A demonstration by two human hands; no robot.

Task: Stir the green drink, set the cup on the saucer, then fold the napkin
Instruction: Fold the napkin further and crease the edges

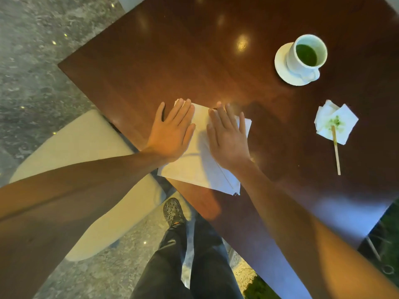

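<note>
While both hands lie flat with straight fingers, one white napkin (200, 162) sits under them at the near edge of the dark wooden table (172, 50). The left hand (172, 132) presses its left part, the right hand (228, 139) its right. Well apart, to the far right, one white cup (304, 55) of green drink stands on one saucer (280, 65). Nearer, one wooden stirrer (336, 152) rests on a second, green-stained napkin (345, 119).
</note>
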